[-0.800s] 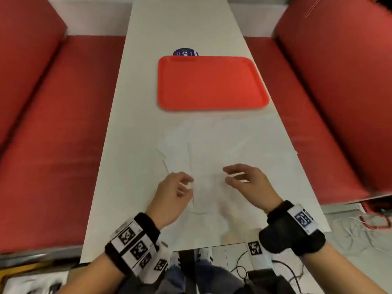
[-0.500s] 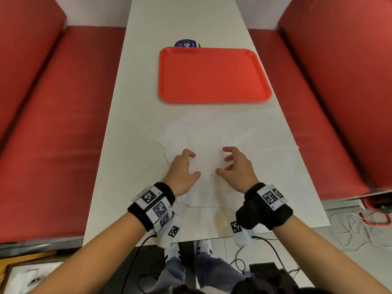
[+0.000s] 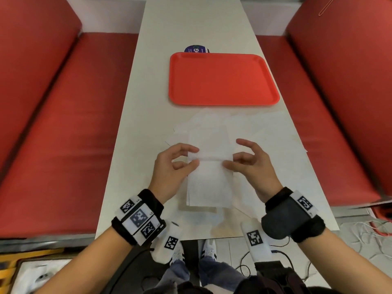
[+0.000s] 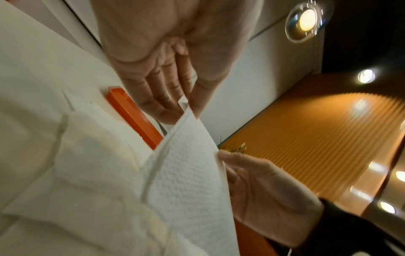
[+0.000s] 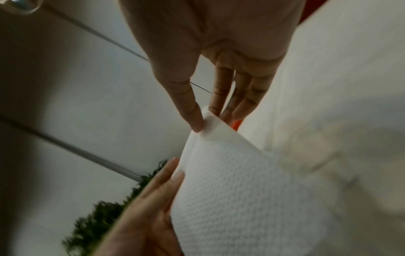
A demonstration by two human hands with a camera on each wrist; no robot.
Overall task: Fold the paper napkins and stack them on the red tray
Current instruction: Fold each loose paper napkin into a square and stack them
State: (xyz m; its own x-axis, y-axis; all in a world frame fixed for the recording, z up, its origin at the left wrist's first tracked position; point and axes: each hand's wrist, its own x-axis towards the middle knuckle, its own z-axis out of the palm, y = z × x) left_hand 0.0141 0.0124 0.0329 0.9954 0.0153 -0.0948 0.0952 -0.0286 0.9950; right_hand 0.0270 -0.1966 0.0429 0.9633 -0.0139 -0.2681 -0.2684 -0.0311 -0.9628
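Folding has only just begun: the red tray (image 3: pixel 222 78) sits bare at the far end of the table (image 3: pixel 135 128), with no napkin stacked on it yet. One napkin (image 3: pixel 210 179) is being worked on at the near end, between the two hands, and it lies on top of more loose napkins (image 3: pixel 265 132) spread flat between it and the tray. The left hand (image 3: pixel 172 169) pinches the napkin's left side with thumb and fingers, and the right hand (image 3: pixel 251 164) pinches the right side the same way. The wrist views show each thumb pressed on a raised corner of the paper. The part they hold is lifted off the table while the near part lies flat. So I think this is the first fold, and every napkin is left to fold and stack. A moment ago both hands lay lower on the pile with fingers curled and no paper lifted; now they have come up and hold this napkin's far edge in the air. The tray has not moved and has nothing new on it.
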